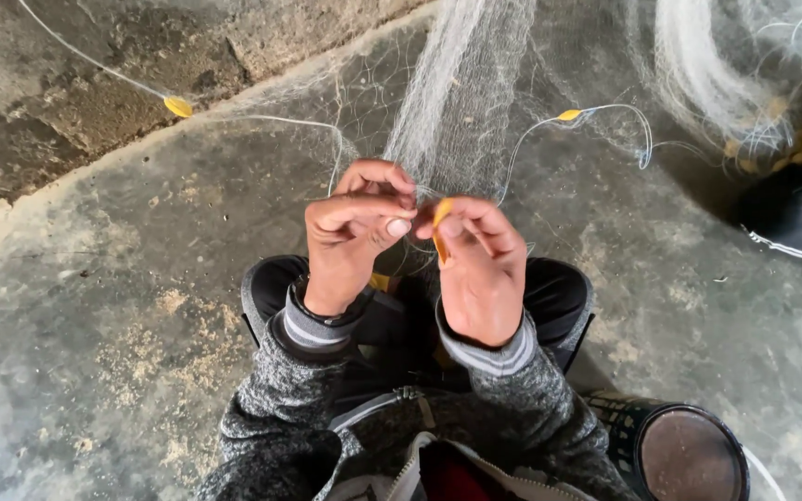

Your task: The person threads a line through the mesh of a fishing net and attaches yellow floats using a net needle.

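A person sits on a rough concrete floor (pixel 122 306), grey and blotched, with pale sandy dust scattered over it at the lower left; along the upper left a raised, cracked concrete ledge (pixel 76 102) runs at a slant. The left hand (pixel 350 237) and right hand (pixel 480 269) meet in front of the knees, knuckles almost touching. The right hand's thumb and forefinger are pinched together on a small yellow float (pixel 440 227) (a narrow, leaf-shaped piece), which stands nearly upright between the two hands. The left hand's fingers are curled in, fingertips closed on what seems to be the fine line of the fishing net (pixel 457 93), though the strand itself is too thin to make out for certain. The net rises from the hands as a pale, gauzy bundle toward the top edge and spreads thinly over the floor to either side. More yellow floats sit along its white cord: one on the ledge at the upper left (pixel 178 107), one to the right of the bundle (pixel 569 115). A second heap of net lies at the upper right. A dark round container with a brownish lid (pixel 684 455) stands just beside the person's right elbow.
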